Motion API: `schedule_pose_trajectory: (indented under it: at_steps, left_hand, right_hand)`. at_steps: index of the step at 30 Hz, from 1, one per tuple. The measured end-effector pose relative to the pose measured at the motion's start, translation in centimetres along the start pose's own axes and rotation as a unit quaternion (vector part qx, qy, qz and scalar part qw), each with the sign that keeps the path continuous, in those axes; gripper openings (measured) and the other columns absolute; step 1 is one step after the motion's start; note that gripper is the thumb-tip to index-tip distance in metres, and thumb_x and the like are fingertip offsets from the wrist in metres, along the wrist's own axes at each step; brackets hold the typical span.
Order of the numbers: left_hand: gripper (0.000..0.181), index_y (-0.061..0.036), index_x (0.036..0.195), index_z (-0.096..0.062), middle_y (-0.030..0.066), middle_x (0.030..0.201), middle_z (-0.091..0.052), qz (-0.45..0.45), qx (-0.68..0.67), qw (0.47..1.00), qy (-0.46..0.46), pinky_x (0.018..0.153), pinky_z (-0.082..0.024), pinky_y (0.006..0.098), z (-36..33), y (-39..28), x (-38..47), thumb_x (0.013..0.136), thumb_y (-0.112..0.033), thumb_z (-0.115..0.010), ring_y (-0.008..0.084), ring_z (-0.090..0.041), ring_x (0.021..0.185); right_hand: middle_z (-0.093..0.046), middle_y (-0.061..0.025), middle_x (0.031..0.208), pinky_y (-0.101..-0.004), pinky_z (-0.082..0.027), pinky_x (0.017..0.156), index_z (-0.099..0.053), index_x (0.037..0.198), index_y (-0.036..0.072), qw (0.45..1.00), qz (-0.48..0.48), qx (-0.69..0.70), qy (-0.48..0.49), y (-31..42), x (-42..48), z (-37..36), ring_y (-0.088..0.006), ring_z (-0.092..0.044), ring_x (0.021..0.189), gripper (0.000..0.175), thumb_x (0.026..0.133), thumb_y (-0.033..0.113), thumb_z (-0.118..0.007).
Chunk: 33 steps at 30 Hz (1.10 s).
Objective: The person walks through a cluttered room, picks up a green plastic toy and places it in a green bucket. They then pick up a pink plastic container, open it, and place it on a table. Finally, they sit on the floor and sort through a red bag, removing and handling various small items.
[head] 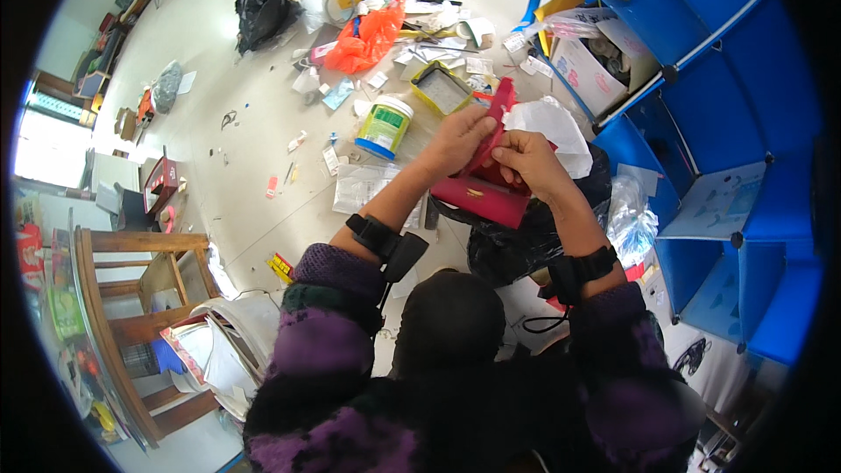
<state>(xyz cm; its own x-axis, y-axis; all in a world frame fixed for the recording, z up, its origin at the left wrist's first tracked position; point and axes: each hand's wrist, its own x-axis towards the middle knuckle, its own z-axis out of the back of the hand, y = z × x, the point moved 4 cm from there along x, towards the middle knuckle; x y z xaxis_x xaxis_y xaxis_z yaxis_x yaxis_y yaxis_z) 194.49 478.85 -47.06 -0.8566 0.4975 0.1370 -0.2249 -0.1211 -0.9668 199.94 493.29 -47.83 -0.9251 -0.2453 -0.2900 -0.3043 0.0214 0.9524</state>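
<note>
My left hand [465, 135] grips the upper part of a dark pink wallet or small purse [483, 200], which hangs unfolded over a black plastic bag [506, 249]. At the purse's right side, my right hand [525, 161] pinches its edge with thumb and fingers. A small metal clasp shows on the lower flap. Behind the right hand lies a crumpled white bag [552, 131]. Left of my hands stands a white tub with a green label and blue rim [384, 126], near a yellow-green open box [441, 89].
Blue cube shelving [736, 112] rises on the right, with a filled bin [591, 72] beside it. Papers and an orange plastic bag [368, 39] litter the floor ahead. A black bag [263, 13] lies farther off. At left are a wooden frame [144, 325] and a white bucket of papers [256, 318].
</note>
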Motion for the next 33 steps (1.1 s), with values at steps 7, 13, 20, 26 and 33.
schedule_pose_trajectory:
  at_steps: [7, 13, 20, 26, 33]
  left_hand:
    - [0.023, -0.003, 0.086, -0.055, -0.0016, 0.071, -0.052, 0.002, -0.008, 1.0, -0.027, 0.06, -0.041, 0.0238, 0.7, -0.7, 0.2, 0.098, -0.023, -0.053, 0.0054, -0.045, 0.067]
    - [0.03, -0.0001, 0.079, -0.053, 0.0047, 0.065, -0.047, -0.027, 0.079, 0.996, 0.011, 0.057, -0.04, 0.0304, -0.3, -0.8, -0.1, 0.094, -0.026, -0.059, 0.0107, -0.044, 0.062]
    - [0.031, 0.0004, 0.076, -0.055, 0.0094, 0.061, -0.052, 0.037, 0.056, 0.984, -0.164, 0.055, -0.041, 0.0336, -0.4, 2.3, -0.1, 0.092, -0.025, -0.06, 0.0166, -0.048, 0.059]
    - [0.027, -0.0067, 0.076, -0.06, -0.0002, 0.06, -0.053, 0.164, -0.172, 0.898, -0.369, 0.041, -0.033, 0.0249, 8.0, 8.7, 0.6, 0.094, -0.027, -0.057, 0.0089, -0.045, 0.047]
    - [0.026, -0.0065, 0.079, -0.058, -0.0002, 0.061, -0.053, 0.094, 0.004, 0.873, -0.479, 0.038, -0.034, 0.0251, 14.2, 10.0, -1.3, 0.096, -0.026, -0.056, 0.0067, -0.042, 0.043]
  right_hand:
    - [-0.064, -0.005, 0.079, -0.0217, -0.04, 0.055, -0.063, 0.095, 0.0, 0.999, 0.018, 0.033, -0.022, 0.7, 0.1, 0.0, -0.0073, -0.049, 0.061, 0.011, 0.093, 0.01, -0.059]
    - [-0.065, -0.0004, 0.083, -0.0234, -0.043, 0.064, -0.066, 0.095, -0.001, 0.994, 0.091, -0.041, -0.036, 0.0, 0.8, -0.9, -0.0054, -0.052, 0.072, 0.015, 0.092, 0.013, -0.063]
    - [-0.058, 0.0002, 0.065, -0.0253, -0.041, 0.056, -0.065, 0.078, -0.002, 0.926, 0.163, -0.322, -0.112, 2.2, 0.8, -1.4, -0.0067, -0.05, 0.063, 0.018, 0.089, 0.012, -0.065]
    - [-0.053, -0.0057, 0.059, -0.0318, -0.042, 0.053, -0.059, 0.073, -0.001, 0.945, 0.241, -0.215, -0.045, 1.7, -1.9, -5.5, -0.0119, -0.052, 0.058, 0.022, 0.088, 0.014, -0.066]
    - [-0.043, 0.0047, 0.055, -0.0206, -0.023, 0.044, -0.061, 0.079, 0.002, 0.968, 0.146, 0.191, -0.069, 1.5, -0.9, -1.6, -0.0027, -0.031, 0.045, 0.025, 0.096, 0.019, -0.059]
